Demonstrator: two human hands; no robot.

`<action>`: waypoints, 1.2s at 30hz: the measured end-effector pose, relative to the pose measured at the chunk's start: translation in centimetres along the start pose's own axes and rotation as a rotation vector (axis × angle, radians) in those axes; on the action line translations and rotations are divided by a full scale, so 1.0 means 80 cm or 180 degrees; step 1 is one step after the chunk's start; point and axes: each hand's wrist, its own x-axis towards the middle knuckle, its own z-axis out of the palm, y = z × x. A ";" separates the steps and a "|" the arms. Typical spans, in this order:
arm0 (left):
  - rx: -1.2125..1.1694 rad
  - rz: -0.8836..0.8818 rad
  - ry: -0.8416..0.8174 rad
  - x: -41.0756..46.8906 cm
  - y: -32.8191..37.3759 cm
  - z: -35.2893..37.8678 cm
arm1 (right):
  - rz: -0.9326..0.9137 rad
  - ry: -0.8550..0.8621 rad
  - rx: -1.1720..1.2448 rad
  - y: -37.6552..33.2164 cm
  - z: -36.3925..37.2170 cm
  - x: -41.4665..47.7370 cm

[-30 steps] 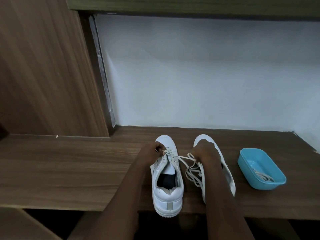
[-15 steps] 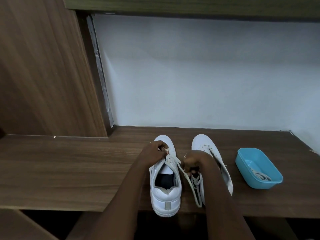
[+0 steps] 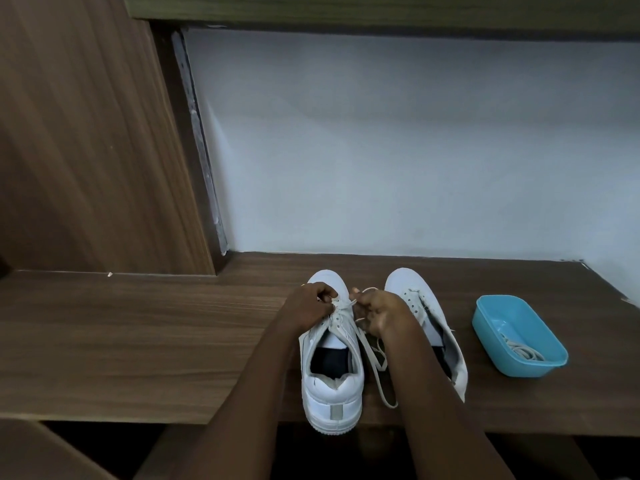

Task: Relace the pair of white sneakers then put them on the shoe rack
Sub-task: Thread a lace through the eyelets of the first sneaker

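Dark wood-grain bench point(image 3: 138, 341), smooth and matte, under a pale blue-white wall point(image 3: 415, 150); to the left, a tall brown laminate panel point(image 3: 86, 133) with a streaky grain. Well right of the left sneaker point(image 3: 330, 372), near the bench's right end, a glossy blue plastic tub point(image 3: 498, 320), rectangular with rounded corners, holding a coiled off-white lace point(image 3: 523, 351).

Compared with half a second ago: right hand point(image 3: 379, 311) moved up and in toward the left sneaker's front eyelets, now nearly meeting the left hand point(image 3: 308, 306); more of the right sneaker point(image 3: 420, 306) uncovered, its eyelet row showing; loose lace tail drawn straighter along the bench between the two shoes.

Left sneaker standing upright near the bench's front edge, heel just overhanging it, toe toward the wall: smooth white leather-like upper, thick white sole, grey tab on the heel, dark insole, white tongue. Flat off-white shoelace point(image 3: 375, 362) threaded only through the front eyelets, its free end trailing just right of the left sneaker. Right sneaker just right of the left sneaker, tipped onto its side, unlaced, partly hidden by the right forearm.

Left hand closed in a pinch on the shoelace at the left sneaker's front eyelets; right hand pinched on the same shoelace just beside it
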 end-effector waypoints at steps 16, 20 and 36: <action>0.0170 -0.0096 -0.0112 -0.001 0.019 0.006 | -0.1865 0.1001 0.0496 -0.024 0.010 -0.022; -0.0755 -0.0043 0.0100 -0.003 0.035 0.009 | -0.2345 0.0812 0.0139 -0.040 0.001 -0.038; -0.0143 0.0145 0.0106 0.006 0.049 0.034 | -0.2488 0.0807 0.0476 -0.058 -0.023 -0.054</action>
